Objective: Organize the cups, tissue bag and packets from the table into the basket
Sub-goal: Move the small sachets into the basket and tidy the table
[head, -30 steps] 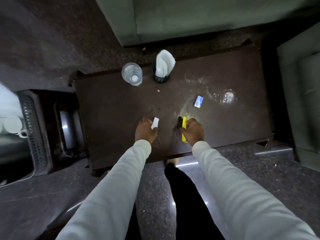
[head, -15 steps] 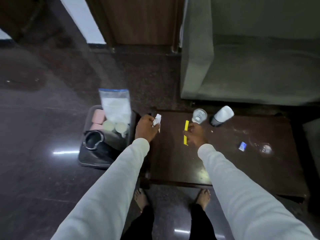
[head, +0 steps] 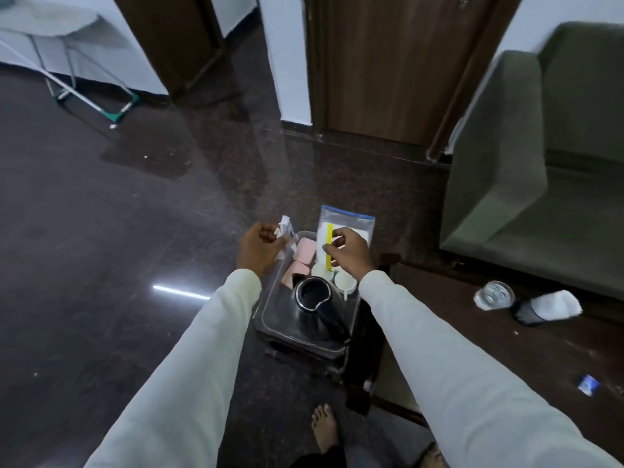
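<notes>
My left hand [head: 258, 246] grips a small white packet [head: 285, 229] above the left rim of the clear basket [head: 270, 312] on the floor. My right hand [head: 349, 253] pinches a thin yellow packet [head: 329, 246], held upright over the basket's far end. Inside the basket stand a clear zip bag of tissues [head: 351, 222], pink boxes [head: 304, 253], white cups [head: 344, 282] and a black kettle [head: 312, 295]. On the dark table [head: 526, 359] at the right remain a clear glass [head: 494, 294], a black holder with white tissues [head: 547, 307] and a blue packet [head: 588, 385].
A green sofa [head: 540, 170] stands behind the table. A wooden door [head: 381, 62] lies ahead. A metal-framed stand [head: 84, 79] sits at the far left on the dark glossy floor. My bare foot [head: 324, 427] is near the table's corner.
My view swung left from the table to the basket. Both hands carried their packets off the table and now hold them over the basket.
</notes>
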